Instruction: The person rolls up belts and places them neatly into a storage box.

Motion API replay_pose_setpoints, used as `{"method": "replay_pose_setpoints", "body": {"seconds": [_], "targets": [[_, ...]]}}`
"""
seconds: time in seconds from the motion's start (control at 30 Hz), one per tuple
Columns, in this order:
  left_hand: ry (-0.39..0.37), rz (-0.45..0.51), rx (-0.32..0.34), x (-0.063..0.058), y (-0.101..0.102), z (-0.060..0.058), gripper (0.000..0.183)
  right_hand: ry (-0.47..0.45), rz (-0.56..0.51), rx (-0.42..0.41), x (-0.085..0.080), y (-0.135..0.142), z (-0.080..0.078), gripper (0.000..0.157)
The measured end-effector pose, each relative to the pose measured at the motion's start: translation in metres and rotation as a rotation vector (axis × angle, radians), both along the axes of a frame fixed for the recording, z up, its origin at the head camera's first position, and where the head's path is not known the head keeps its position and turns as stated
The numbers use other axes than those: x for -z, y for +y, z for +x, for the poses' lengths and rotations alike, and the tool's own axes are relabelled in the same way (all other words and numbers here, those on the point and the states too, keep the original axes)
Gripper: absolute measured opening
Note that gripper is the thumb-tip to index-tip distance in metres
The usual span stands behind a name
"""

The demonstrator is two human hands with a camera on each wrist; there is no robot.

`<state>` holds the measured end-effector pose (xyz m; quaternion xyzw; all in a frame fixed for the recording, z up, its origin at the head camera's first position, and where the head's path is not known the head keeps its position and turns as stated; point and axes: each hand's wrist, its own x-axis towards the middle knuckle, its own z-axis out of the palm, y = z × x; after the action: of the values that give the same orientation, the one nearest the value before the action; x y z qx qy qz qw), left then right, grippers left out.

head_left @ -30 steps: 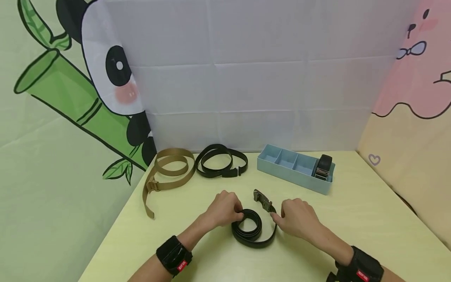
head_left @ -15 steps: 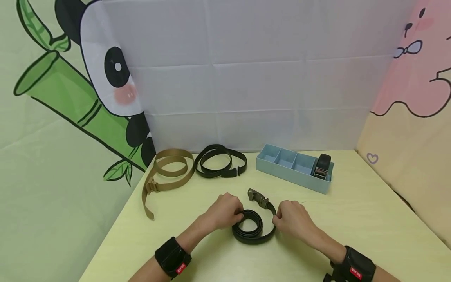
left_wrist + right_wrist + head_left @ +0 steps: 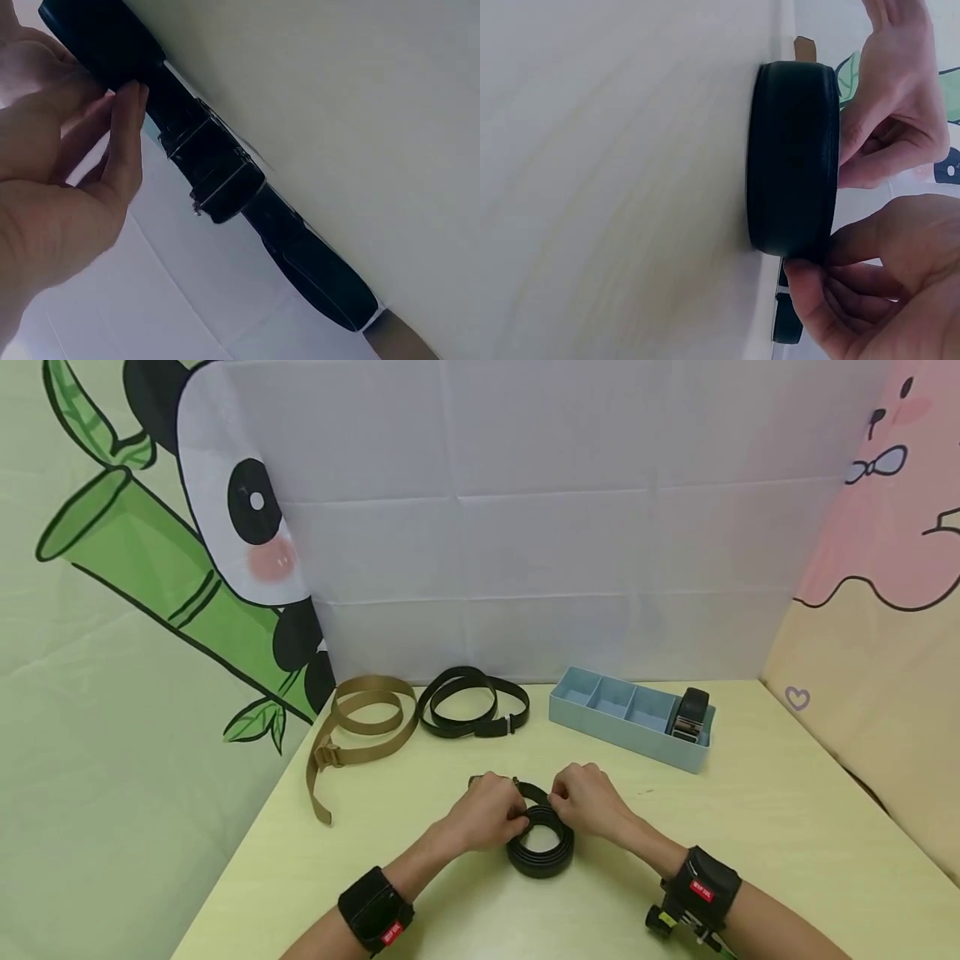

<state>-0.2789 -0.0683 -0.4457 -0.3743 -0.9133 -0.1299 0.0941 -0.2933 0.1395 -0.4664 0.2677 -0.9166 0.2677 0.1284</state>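
A pale backdrop (image 3: 540,543) printed with a panda (image 3: 213,493) on the left hangs behind a light yellow counter (image 3: 780,835). On the far right part of the counter sits a blue compartment box (image 3: 622,735). At the far left lies a tan webbing belt (image 3: 375,752) in loose loops, with a looped black belt (image 3: 453,727) just right of it. Nearer, around the middle, the left hand (image 3: 483,814) and right hand (image 3: 588,802) grip a coiled black belt (image 3: 795,157) between them: the left fingers pinch its left rim, the right fingers its far right side. A smaller rolled black belt (image 3: 693,704) stands in the box's right end. The coil's dark buckle (image 3: 217,165) sits just beyond the left hand, mostly hidden from the head view.
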Motion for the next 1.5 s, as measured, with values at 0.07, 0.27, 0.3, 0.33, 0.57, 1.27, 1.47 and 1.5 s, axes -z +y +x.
{"method": "replay_pose_setpoints", "body": {"seconds": [0.07,0.27,0.3,0.33,0.57,1.27,1.47,1.5], "targets": [[-0.015,0.016,-0.052,0.001,0.003,0.002,0.036,-0.004,-0.003,-0.015,-0.001,-0.002,0.001,0.023],[-0.065,0.07,-0.149,0.002,0.007,0.005,0.038,-0.042,0.045,-0.083,-0.005,-0.002,0.006,0.016],[-0.067,0.073,-0.154,0.002,0.007,0.005,0.038,-0.048,0.061,-0.091,-0.005,-0.002,0.007,0.016],[-0.067,0.074,-0.157,0.002,0.007,0.006,0.038,-0.052,0.076,-0.099,-0.005,-0.002,0.007,0.016],[-0.098,0.054,-0.15,-0.001,0.008,0.004,0.036,0.001,0.154,-0.079,-0.001,-0.003,0.006,0.022],[-0.163,0.009,-0.029,0.001,0.005,-0.031,0.015,0.035,0.148,-0.036,0.003,-0.001,0.003,0.02],[0.049,0.078,-0.1,-0.007,0.009,-0.016,0.024,0.317,0.145,-0.072,-0.003,0.007,0.004,0.012],[0.113,0.098,-0.113,-0.01,0.01,-0.012,0.024,0.386,0.135,-0.081,-0.005,0.009,0.004,0.011]]}}
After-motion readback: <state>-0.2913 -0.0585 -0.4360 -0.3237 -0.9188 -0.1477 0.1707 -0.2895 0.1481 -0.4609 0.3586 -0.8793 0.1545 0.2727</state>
